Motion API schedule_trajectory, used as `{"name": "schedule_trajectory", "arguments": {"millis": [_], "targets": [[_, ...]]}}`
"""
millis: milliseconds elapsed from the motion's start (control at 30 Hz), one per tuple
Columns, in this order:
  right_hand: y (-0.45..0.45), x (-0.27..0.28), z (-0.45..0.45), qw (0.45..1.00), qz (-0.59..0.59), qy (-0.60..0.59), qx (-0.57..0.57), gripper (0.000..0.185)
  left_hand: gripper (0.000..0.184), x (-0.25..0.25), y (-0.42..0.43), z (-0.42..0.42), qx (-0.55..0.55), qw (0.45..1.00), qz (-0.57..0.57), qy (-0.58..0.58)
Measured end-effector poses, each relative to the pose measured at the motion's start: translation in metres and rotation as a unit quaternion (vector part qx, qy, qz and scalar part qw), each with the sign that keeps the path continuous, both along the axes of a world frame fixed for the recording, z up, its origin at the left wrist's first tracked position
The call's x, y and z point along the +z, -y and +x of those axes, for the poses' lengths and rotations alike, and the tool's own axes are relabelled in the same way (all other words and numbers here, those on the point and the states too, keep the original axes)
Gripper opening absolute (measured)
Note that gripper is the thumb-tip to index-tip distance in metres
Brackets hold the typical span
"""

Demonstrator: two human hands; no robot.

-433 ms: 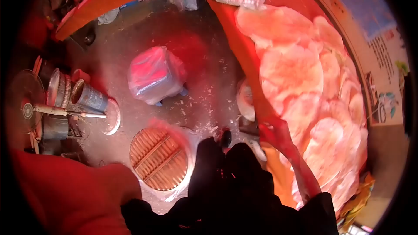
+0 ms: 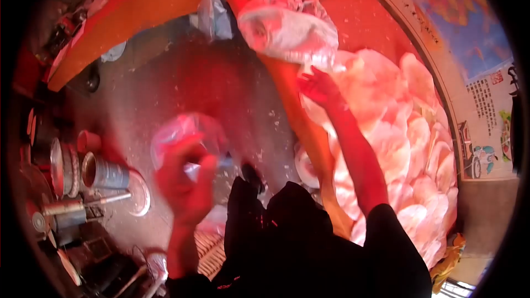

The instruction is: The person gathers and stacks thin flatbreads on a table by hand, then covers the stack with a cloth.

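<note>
My right hand [image 2: 320, 86] reaches over the edge of the table, its fingers apart and holding nothing visible. Just beyond its fingertips lies a whitish plastic bag [image 2: 290, 30]. Many pale, flat round pieces [image 2: 375, 91] overlap along the table beside my right forearm. My left hand [image 2: 189, 179] is raised over the floor with bent fingers; motion smears it, so whether it holds anything is unclear. Behind it in the view stands a stool [image 2: 193, 129] wrapped in clear plastic, partly covered by the hand.
Metal pots [image 2: 105, 172] and a round lid [image 2: 141, 193] stand at the left. A slatted round rack [image 2: 210, 251] shows beside my left forearm. An orange table panel [image 2: 138, 8] curves across the top left. A printed poster [image 2: 486, 105] hangs at the right.
My right hand has moved up along the table edge to the plastic bag. My left hand has come into view. The view has shifted, and the large red shape at the lower left is gone.
</note>
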State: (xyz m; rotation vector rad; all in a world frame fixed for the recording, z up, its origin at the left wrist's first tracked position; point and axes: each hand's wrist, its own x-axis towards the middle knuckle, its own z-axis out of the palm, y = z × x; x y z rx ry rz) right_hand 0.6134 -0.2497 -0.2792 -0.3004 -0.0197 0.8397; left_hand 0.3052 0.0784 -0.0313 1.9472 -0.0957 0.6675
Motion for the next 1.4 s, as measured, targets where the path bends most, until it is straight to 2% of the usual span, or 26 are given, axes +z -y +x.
{"name": "schedule_trajectory", "arguments": {"millis": [33,67,133,167,200,267,300,333,367,400,433,500,567,600,667,733,767,833,867,933,1000,1067,1233,1300,1367,1400], "targets": [[-0.047,0.059,-0.01,0.937,-0.288,-0.125,-0.152,0.065,0.027,-0.026,0.001,0.017,-0.033,0.992,-0.085,-0.082],[-0.055,0.051,0.005,0.937,-0.288,-0.131,-0.151,0.065,0.027,-0.051,-0.001,0.03,-0.039,0.982,-0.084,-0.167],[-0.073,0.025,0.046,0.942,-0.196,-0.179,-0.205,0.077,0.026,-0.092,-0.005,0.047,-0.064,0.969,-0.063,-0.232],[-0.071,0.013,0.062,0.958,-0.139,-0.188,-0.166,0.062,0.027,-0.104,-0.009,0.055,-0.072,0.963,-0.039,-0.256],[-0.072,0.002,0.074,0.958,-0.138,-0.191,-0.16,0.062,0.027,-0.114,-0.013,0.061,-0.078,0.957,-0.016,-0.279],[-0.078,-0.016,0.09,0.938,-0.163,-0.166,-0.257,0.043,0.026,-0.138,-0.025,0.075,-0.067,0.952,-0.036,-0.298],[-0.079,-0.009,0.089,0.938,-0.199,-0.164,-0.233,0.031,0.024,-0.149,-0.028,0.079,-0.067,0.945,-0.055,-0.315],[-0.071,-0.04,0.088,0.938,-0.202,-0.167,-0.228,0.031,0.024,-0.159,-0.029,0.084,-0.063,0.944,-0.058,-0.319],[-0.055,-0.095,0.097,0.875,-0.405,0.097,-0.248,0.03,0.024,-0.169,-0.029,0.094,-0.059,0.918,-0.165,-0.355],[-0.059,-0.094,0.1,0.834,-0.46,0.194,-0.236,0.028,0.023,-0.178,-0.029,0.109,-0.052,0.883,-0.27,-0.38],[-0.064,-0.093,0.103,0.777,-0.511,0.285,-0.233,0.026,0.023,-0.19,-0.03,0.128,-0.044,0.886,-0.269,-0.376],[-0.076,-0.039,0.07,0.747,-0.538,0.318,-0.227,0.02,0.028,-0.208,-0.027,0.159,-0.056,0.813,-0.406,-0.414],[-0.079,-0.002,0.052,0.809,-0.485,0.227,-0.243,0.017,0.037,-0.198,-0.016,0.204,-0.056,0.738,-0.525,-0.421],[-0.086,0.027,0.037,0.911,-0.335,0.004,-0.241,0.016,0.039,-0.201,-0.012,0.224,-0.076,0.715,-0.569,-0.4],[-0.099,0.094,0.001,0.869,-0.464,0.039,-0.167,0.015,0.041,-0.204,-0.006,0.261,-0.087,0.686,-0.617,-0.374],[-0.092,0.093,-0.025,0.87,-0.466,-0.107,-0.117,0.014,0.045,-0.207,-0.005,0.275,-0.113,0.601,-0.746,-0.263],[-0.096,0.1,-0.035,0.865,-0.489,-0.07,-0.082,0.012,0.045,-0.217,-0.014,0.265,-0.078,0.601,-0.754,-0.253],[-0.116,0.113,-0.039,0.863,-0.503,-0.033,-0.04,0.011,0.048,-0.245,-0.034,0.232,-0.092,0.592,-0.737,-0.314],[-0.123,0.106,-0.04,0.863,-0.503,-0.04,-0.009,0.011,0.048,-0.246,-0.04,0.206,-0.062,0.588,-0.745,-0.309],[-0.14,0.086,-0.029,0.859,-0.505,0.046,0.065,0.014,0.048,-0.249,-0.053,0.172,0.005,0.619,-0.722,-0.311],[-0.181,0.078,-0.018,0.846,-0.516,0.035,0.131,0.022,0.049,-0.243,-0.066,0.14,0.068,0.602,-0.75,-0.266],[-0.224,0.041,-0.012,0.842,-0.489,0.054,0.223,0.023,0.048,-0.258,-0.088,0.11,0.133,0.628,-0.746,-0.175],[-0.349,-0.07,-0.035,0.793,-0.441,0.1,0.407,0.023,0.046,-0.323,-0.155,0.029,0.226,0.58,-0.774,-0.116],[-0.387,-0.076,-0.048,0.782,-0.467,0.09,0.404,0.025,0.046,-0.362,-0.176,0.006,0.229,0.565,-0.787,-0.096],[-0.404,-0.076,-0.054,0.77,-0.492,0.08,0.398,0.027,0.043,-0.4,-0.191,-0.013,0.284,0.538,-0.789,-0.09],[-0.396,-0.077,-0.059,0.75,-0.492,0.116,0.426,0.03,0.043,-0.418,-0.188,-0.03,0.288,0.531,-0.792,-0.092]]}}
